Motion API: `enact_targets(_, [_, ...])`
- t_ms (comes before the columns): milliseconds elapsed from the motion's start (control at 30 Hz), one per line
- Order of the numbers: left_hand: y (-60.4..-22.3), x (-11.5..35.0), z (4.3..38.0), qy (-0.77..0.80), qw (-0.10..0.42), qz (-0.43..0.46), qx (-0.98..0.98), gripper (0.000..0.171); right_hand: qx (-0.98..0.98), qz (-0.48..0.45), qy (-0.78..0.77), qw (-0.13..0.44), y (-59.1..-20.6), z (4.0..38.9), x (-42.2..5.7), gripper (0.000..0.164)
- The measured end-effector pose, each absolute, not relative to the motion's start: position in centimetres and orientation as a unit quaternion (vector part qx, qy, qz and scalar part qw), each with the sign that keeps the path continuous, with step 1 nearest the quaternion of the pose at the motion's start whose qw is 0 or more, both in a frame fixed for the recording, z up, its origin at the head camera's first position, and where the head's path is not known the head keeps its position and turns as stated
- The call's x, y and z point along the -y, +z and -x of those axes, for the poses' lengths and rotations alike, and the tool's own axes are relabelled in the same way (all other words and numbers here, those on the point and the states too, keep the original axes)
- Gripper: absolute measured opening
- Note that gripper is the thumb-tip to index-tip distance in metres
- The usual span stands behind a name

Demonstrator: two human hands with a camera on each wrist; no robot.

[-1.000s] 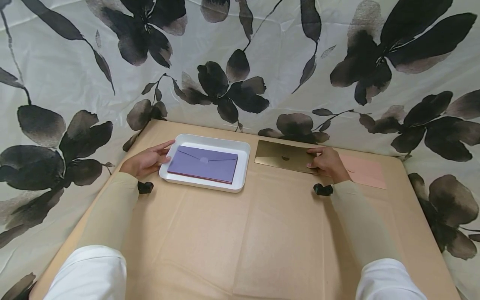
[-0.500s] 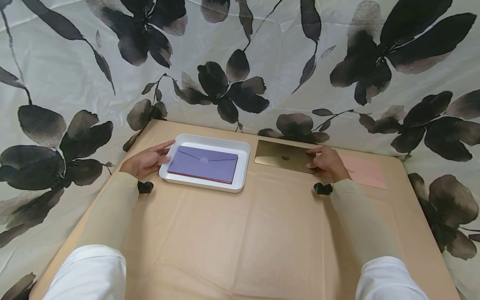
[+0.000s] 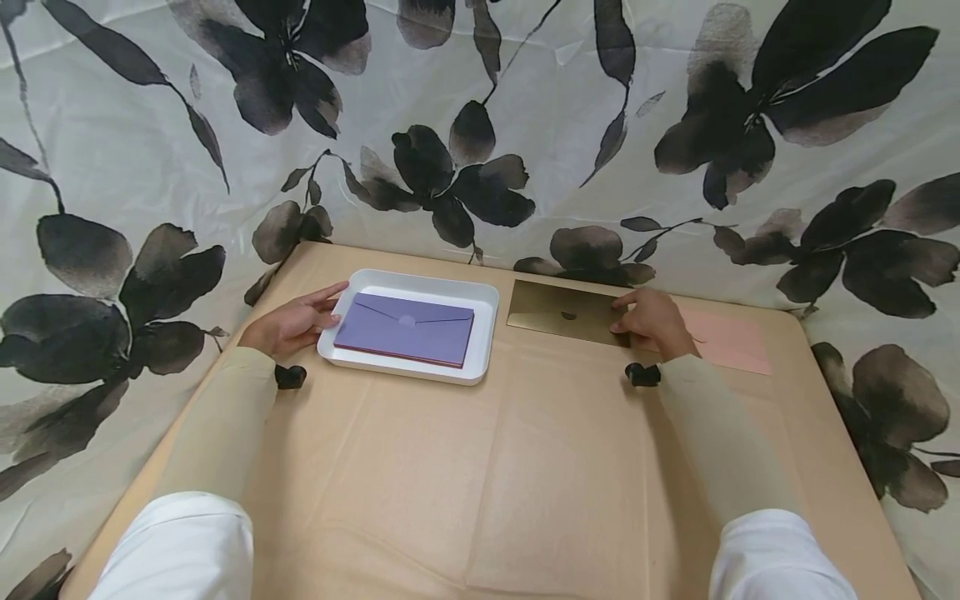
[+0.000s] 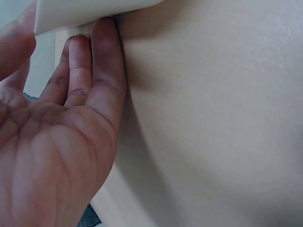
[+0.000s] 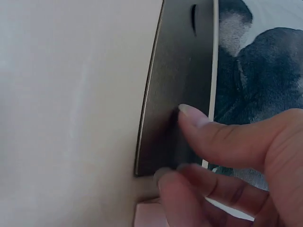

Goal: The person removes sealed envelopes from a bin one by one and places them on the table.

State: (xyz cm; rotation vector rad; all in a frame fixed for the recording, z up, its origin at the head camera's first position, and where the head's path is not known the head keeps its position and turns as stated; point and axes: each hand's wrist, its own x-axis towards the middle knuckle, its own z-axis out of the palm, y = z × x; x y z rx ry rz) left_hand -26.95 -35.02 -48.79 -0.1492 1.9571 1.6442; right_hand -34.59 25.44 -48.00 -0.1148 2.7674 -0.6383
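A white tray [image 3: 480, 367] holds a purple envelope [image 3: 405, 337], with a reddish edge showing beneath it. At the tray's left side is my left hand [image 3: 288, 325], its fingers fairly straight. In the left wrist view, fingertips [image 4: 104, 35] touch under the tray's edge. To the right a gold envelope [image 3: 555, 310] lies flat. My right hand [image 3: 652, 321] is over its right end, touching it. In the right wrist view, one digit tip [image 5: 187, 113] rests on the gold face. Other fingers are by the envelope's end, apart from that tip. Their undersides are hidden.
A pink envelope [image 3: 731, 342] lies to the right of the gold one, partly behind the right hand. The table [image 3: 480, 483] is covered in tan paper with creases. A floral curtain [image 3: 555, 183] hangs along the table's far edge.
The right fingertips have shifted very slightly on the gold envelope. The head view has moved slightly. The left hand and tray look the same.
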Motion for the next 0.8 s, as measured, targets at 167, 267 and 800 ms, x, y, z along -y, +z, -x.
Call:
enact_targets(167, [-48.6,35.0,26.7,0.607,0.286,0.062,-0.739,0.082,-0.919,0.001,-0.365,0.150,-48.7,34.0,-25.2,0.043])
enact_targets(267, [-48.5,35.0,26.5,0.599,0.285,0.063,-0.745,0.082,-0.890,-0.019,-0.428,0.155,-48.9,33.6,-24.6,0.041])
enact_targets(800, [-48.6,34.6,26.8,0.601,0.282,0.063,-0.745,0.083,-0.818,-0.002,-0.553,0.159,-48.8,31.7,-21.2,0.043])
